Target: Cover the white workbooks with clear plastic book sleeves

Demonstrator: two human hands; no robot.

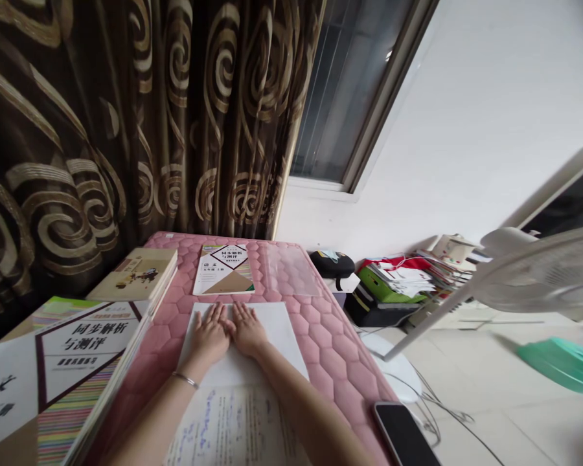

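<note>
My left hand [208, 335] and my right hand [247, 330] lie flat side by side, fingers stretched out, pressing on a white sheet of paper [276, 327] on a pink quilted table [320, 336]. Neither hand holds anything. A thin bracelet circles my left wrist. Nearer to me the paper carries blue handwriting [233, 421]. Just beyond my fingertips lies a thin white and green workbook [224, 269].
A stack of books [63, 362] fills the table's left side, with a beige book [136, 273] behind it. A clear plastic sleeve [291, 268] lies at the far right, a phone [404, 433] at the near right edge. A white fan [539, 272] and cluttered papers [408, 275] stand to the right.
</note>
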